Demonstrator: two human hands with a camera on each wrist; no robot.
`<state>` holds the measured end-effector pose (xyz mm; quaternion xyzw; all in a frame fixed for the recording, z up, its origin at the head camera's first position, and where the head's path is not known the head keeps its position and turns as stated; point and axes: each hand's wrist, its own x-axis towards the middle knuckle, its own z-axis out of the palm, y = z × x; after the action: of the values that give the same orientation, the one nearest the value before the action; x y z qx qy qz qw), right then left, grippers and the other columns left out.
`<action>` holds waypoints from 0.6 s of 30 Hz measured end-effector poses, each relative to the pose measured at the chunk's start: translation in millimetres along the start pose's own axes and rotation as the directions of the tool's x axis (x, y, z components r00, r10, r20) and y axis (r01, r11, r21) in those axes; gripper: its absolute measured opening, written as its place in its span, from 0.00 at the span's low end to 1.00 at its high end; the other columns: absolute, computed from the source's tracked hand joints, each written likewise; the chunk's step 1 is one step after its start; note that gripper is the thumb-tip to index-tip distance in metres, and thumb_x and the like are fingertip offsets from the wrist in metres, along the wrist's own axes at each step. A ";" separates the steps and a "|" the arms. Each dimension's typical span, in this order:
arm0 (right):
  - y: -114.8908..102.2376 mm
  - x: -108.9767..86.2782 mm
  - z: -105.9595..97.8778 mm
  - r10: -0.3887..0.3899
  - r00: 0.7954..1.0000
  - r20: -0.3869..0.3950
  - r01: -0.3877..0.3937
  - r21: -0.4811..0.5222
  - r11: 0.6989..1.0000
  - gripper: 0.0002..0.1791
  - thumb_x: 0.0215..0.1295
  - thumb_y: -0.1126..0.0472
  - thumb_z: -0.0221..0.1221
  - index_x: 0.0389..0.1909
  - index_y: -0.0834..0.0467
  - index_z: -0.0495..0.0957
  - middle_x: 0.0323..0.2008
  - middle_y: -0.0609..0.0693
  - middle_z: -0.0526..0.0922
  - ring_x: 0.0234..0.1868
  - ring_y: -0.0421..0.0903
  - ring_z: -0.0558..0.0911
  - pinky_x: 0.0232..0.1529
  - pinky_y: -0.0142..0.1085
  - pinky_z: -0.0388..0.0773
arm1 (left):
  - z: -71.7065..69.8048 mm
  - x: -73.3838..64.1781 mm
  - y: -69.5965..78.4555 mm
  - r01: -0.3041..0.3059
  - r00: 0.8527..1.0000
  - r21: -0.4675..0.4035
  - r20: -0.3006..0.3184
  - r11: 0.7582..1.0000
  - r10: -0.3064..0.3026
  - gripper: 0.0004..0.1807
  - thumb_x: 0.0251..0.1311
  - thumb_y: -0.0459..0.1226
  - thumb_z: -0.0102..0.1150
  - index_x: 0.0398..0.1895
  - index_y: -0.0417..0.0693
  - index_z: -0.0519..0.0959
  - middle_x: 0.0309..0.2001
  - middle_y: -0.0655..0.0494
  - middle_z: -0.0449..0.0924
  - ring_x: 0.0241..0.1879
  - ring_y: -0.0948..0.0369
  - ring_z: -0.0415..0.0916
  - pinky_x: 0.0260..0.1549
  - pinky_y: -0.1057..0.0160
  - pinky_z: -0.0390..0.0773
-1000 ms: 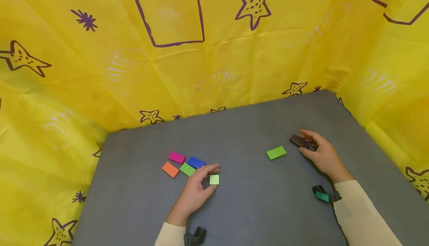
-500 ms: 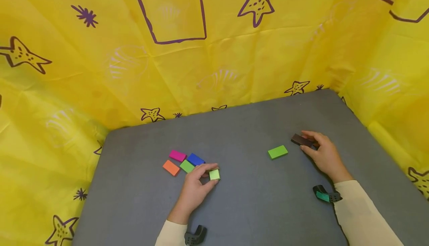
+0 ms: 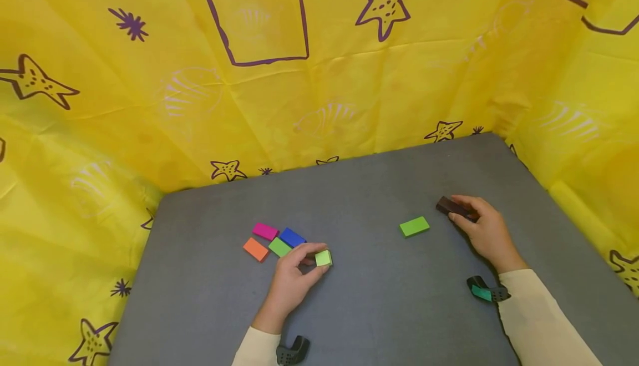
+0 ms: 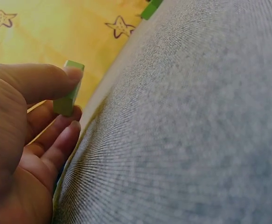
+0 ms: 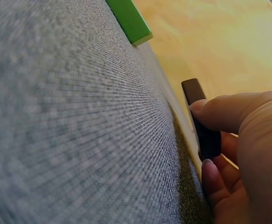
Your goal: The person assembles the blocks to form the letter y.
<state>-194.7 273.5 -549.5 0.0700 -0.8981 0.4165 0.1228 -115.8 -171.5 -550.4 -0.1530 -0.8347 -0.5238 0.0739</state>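
My left hand pinches a small light-green block between thumb and fingers. In the left wrist view the green block shows its narrow side, with the thumb across it. Over on the right, my right hand grips a dark brown rectangular block by its sides. The right wrist view has the thumb lying on that dark block, fingertips at its lower end. Just left of the right hand lies a bright green block on the grey table.
Beyond my left hand several flat blocks lie close together: magenta, orange, green and blue. A yellow cloth with starfish prints rises behind the table's back edge and along its sides.
The light-green block has tilted and shifted slightly away and to the right in my left hand. The dark block has also tilted and moved slightly right with my right hand.
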 end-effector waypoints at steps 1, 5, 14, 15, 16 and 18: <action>-0.6 -0.1 -0.4 0.002 1.000 -0.002 -0.002 0.002 1.000 0.23 0.73 0.67 0.71 0.67 0.66 0.81 0.56 0.66 0.83 0.53 0.63 0.81 0.48 0.24 0.67 | 0.4 0.0 0.0 0.003 1.000 -0.009 -0.003 1.000 -0.003 0.25 0.57 0.26 0.82 0.59 0.45 0.88 0.55 0.62 0.88 0.50 0.56 0.86 0.49 0.53 0.86; -1.6 0.0 -0.9 -0.004 1.000 -0.014 0.004 0.017 1.000 0.23 0.73 0.68 0.71 0.67 0.66 0.81 0.56 0.66 0.83 0.53 0.61 0.80 0.47 0.21 0.68 | 2.0 0.2 0.8 0.011 1.000 -0.028 -0.013 1.000 -0.012 0.25 0.58 0.24 0.80 0.59 0.42 0.88 0.55 0.60 0.88 0.52 0.55 0.86 0.52 0.53 0.86; -3.1 1.6 -1.5 -0.026 0.999 -0.041 0.027 0.030 0.999 0.23 0.72 0.68 0.72 0.66 0.64 0.82 0.56 0.64 0.83 0.51 0.55 0.80 0.46 0.18 0.69 | 2.9 4.7 5.2 -0.012 1.000 -0.016 -0.010 1.000 0.012 0.25 0.60 0.21 0.77 0.61 0.39 0.85 0.57 0.58 0.86 0.55 0.55 0.85 0.56 0.54 0.84; -4.2 2.1 -1.8 -0.026 0.999 -0.043 0.028 0.033 0.999 0.23 0.72 0.68 0.72 0.66 0.64 0.83 0.56 0.64 0.83 0.51 0.56 0.80 0.46 0.18 0.69 | 2.9 5.4 5.4 -0.011 1.000 -0.007 -0.009 1.000 0.011 0.25 0.60 0.22 0.77 0.61 0.39 0.85 0.57 0.58 0.86 0.55 0.55 0.84 0.56 0.54 0.84; -5.0 2.5 -1.9 -0.027 0.999 -0.044 0.029 0.033 0.999 0.23 0.72 0.68 0.72 0.66 0.64 0.83 0.56 0.64 0.83 0.50 0.56 0.80 0.46 0.18 0.68 | 2.8 6.0 5.9 -0.009 1.000 0.001 -0.008 1.000 0.009 0.25 0.61 0.22 0.77 0.62 0.39 0.85 0.57 0.59 0.86 0.56 0.56 0.84 0.56 0.53 0.84; -6.8 3.6 -1.9 -0.032 0.998 -0.046 0.033 0.032 0.999 0.23 0.72 0.69 0.72 0.66 0.64 0.83 0.56 0.63 0.83 0.49 0.54 0.80 0.46 0.17 0.68 | 2.9 7.7 6.2 -0.008 1.000 0.017 -0.009 1.000 0.008 0.25 0.61 0.22 0.77 0.62 0.39 0.85 0.57 0.60 0.85 0.56 0.56 0.84 0.56 0.53 0.84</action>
<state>-196.3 270.5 -542.4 0.0772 -0.8869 0.4306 0.1487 -120.9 -165.0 -544.2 -0.1531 -0.8381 -0.5173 0.0812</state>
